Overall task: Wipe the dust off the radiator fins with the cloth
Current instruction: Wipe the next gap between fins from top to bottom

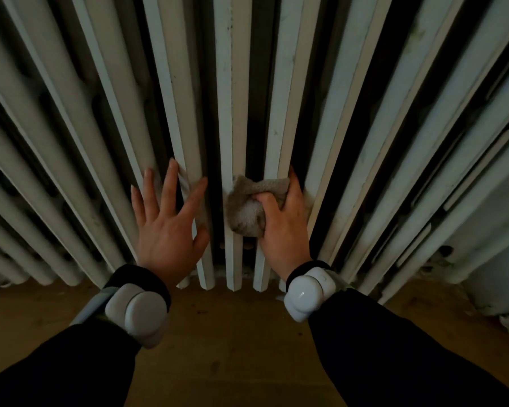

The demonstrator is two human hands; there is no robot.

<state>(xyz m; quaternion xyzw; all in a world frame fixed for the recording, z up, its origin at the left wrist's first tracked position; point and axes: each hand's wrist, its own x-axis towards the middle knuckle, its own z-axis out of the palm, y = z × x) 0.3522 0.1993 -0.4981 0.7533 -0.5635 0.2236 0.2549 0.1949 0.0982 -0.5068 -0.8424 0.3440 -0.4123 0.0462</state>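
- Right now the right hand (285,230) is gripping the cloth (246,212), thumb and fingers curled round a bunched wad of it, and is pressing it against the radiator fins (232,113) low down, near their feet.
- The cloth is lying across the front edge of the middle fin and over the dark gap beside it, reaching the next fin on the right under the hand.
- The left hand (166,227) is lying spread and flat on the fins just to the left, with fingers straight and fanned, holding nothing and seemingly bracing.
- Judging by this, the wiping itself is in hand, on the lower stretch of the central fins. I cannot tell how many fins are already clean, though dark specks are showing higher on the middle fin.
- The next move is probably calling for a stroke along the fin's length, with steady pressure and the cloth pushed into the gap so the fin's sides get wiped too.
- A white device (306,292) is sitting on each wrist over dark sleeves (394,348), and a wooden floor (232,333) is showing below.
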